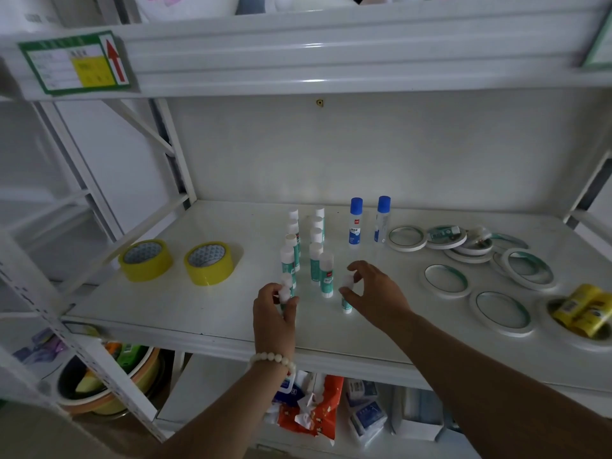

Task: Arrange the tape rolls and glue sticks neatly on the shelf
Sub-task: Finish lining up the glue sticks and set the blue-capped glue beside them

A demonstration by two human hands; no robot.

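Several white-capped teal glue sticks [316,261] stand upright in two rows at the middle of the white shelf [185,309]. My left hand [276,313] grips one glue stick [284,293] at the front of the left row. My right hand [376,294] pinches another glue stick [346,304] standing at the front right. Two blue-capped glue bottles [356,221] stand behind. Two yellow tape rolls [210,263] lie at the left. Several thin white tape rolls [447,281] lie loosely at the right.
A small yellow roll [583,309] lies inside a white ring at the far right. A green label [74,62] hangs on the upper shelf edge. Below the shelf are packets [311,405] and a basin [109,379].
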